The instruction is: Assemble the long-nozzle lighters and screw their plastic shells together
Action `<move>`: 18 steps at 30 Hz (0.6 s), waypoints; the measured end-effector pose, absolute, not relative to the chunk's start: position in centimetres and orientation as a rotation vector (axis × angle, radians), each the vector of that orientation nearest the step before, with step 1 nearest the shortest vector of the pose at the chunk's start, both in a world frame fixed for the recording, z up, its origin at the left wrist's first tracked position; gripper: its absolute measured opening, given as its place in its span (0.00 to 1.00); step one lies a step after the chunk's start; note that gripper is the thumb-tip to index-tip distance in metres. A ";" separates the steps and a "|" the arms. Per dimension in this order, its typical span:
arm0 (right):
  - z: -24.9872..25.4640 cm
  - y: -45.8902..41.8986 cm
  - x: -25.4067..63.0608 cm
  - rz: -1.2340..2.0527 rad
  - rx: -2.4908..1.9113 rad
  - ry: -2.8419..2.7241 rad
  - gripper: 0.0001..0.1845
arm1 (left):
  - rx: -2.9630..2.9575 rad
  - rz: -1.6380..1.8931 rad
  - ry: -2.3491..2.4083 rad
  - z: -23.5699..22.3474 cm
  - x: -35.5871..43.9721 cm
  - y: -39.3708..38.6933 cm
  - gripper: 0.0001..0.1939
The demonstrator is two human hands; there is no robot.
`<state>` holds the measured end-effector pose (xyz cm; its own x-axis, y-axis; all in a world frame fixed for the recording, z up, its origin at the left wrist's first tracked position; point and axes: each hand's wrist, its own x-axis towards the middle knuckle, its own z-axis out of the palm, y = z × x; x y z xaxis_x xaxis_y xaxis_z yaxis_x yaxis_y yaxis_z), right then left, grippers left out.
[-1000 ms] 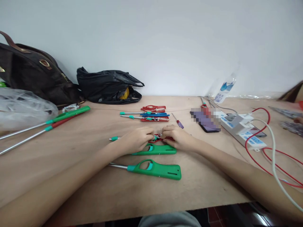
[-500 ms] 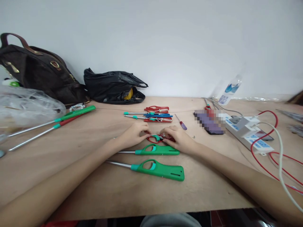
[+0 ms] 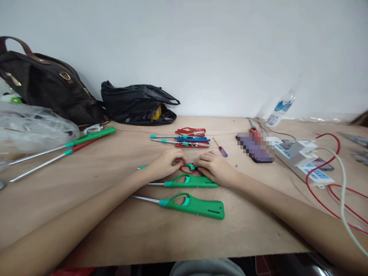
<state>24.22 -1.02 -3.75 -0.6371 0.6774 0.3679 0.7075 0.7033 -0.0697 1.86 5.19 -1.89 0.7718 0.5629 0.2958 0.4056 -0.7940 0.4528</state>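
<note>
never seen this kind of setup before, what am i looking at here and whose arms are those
There is no machine: the view comes from a camera worn on a person's head, looking forward and down at their own bare hands. The left hand and right hand are at a red lighter, which they partly hide, so their exact grip is unclear. Nearer the person, two green lighters lie on the table. Beyond the hands are opened red and blue lighters and a screwdriver. A phone and a power strip lie to the right.

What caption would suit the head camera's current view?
Two hands work on an opened red lighter above two green lighters.
</note>
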 end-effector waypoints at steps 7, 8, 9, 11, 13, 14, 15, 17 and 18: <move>-3.7 -1.0 24.2 -0.137 -1.087 -2.561 0.15 | 2.451 0.587 0.810 -1.9 2.0 5.2 0.04; -3.8 -1.0 24.3 -0.110 -1.089 -2.555 0.15 | 2.403 0.571 0.809 -1.7 1.8 5.4 0.03; -3.8 -1.0 24.3 -0.086 -1.090 -2.551 0.15 | 2.356 0.563 0.812 -1.4 1.6 5.6 0.04; -3.9 -1.0 24.4 -0.055 -1.093 -2.547 0.14 | 2.298 0.585 0.844 -0.7 1.1 6.0 0.06; -3.9 -1.0 24.4 -0.039 -1.094 -2.541 0.14 | 2.317 0.616 0.883 0.1 0.4 6.4 0.06; -3.9 -1.0 24.4 -0.034 -1.094 -2.536 0.14 | 2.343 0.600 0.876 0.4 0.1 6.5 0.05; -3.9 -1.0 24.4 -0.030 -1.094 -2.530 0.14 | 2.365 0.566 0.859 0.6 -0.1 6.5 0.05; -3.9 -1.0 24.3 -0.020 -1.096 -2.518 0.13 | 2.418 0.480 0.814 0.6 -0.4 6.4 0.06; -3.9 -1.0 24.3 -0.013 -1.099 -2.513 0.13 | 2.449 0.449 0.804 0.5 -0.4 6.3 0.06</move>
<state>24.27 -1.03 -3.90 -0.6130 0.7035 0.3597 0.7072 0.6915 -0.1471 -0.39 6.25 0.53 0.7690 0.6224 0.1455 0.4506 -0.6893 0.5672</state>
